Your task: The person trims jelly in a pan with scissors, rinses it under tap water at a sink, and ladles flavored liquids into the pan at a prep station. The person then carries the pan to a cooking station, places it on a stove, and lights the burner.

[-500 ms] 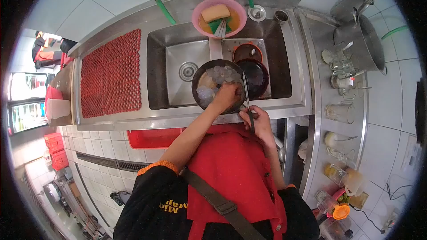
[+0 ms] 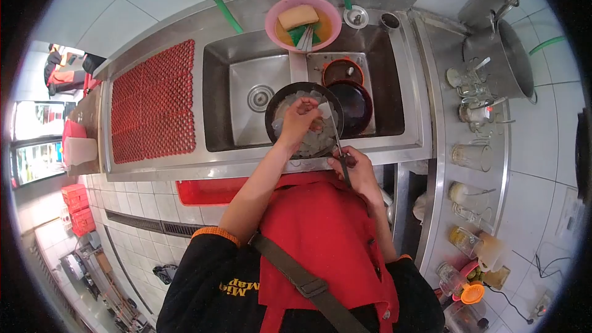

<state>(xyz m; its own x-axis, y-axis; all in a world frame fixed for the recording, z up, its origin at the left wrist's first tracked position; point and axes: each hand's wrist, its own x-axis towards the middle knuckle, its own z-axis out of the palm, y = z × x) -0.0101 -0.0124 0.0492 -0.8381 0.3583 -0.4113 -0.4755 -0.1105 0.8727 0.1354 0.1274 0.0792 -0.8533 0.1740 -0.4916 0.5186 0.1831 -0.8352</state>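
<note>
A dark round bowl (image 2: 269, 117) rests at the sink's front edge, filled with pale, translucent, jelly-like pieces (image 2: 311, 142). My left hand (image 2: 299, 122) is over the bowl, its fingers pinching a small whitish piece (image 2: 324, 110) beside the blades. My right hand (image 2: 357, 169) grips dark-handled scissors (image 2: 337, 135) at the bowl's right rim. The blades point away from me over the bowl. How far apart they are is hard to make out.
A pink basin (image 2: 271, 28) holding a sponge block, forks and yellowish liquid straddles the sink divider (image 2: 298, 65). Dark red bowls (image 2: 351, 108) sit in the right basin. A red mat (image 2: 154, 102) lies left. Glass mugs (image 2: 472, 157) and a large pot (image 2: 515, 55) stand right.
My left hand has risen from the pieces at the bowl's right side and moved left, with a whitish piece now at its fingertips. The scissor blades have tilted slightly left.
</note>
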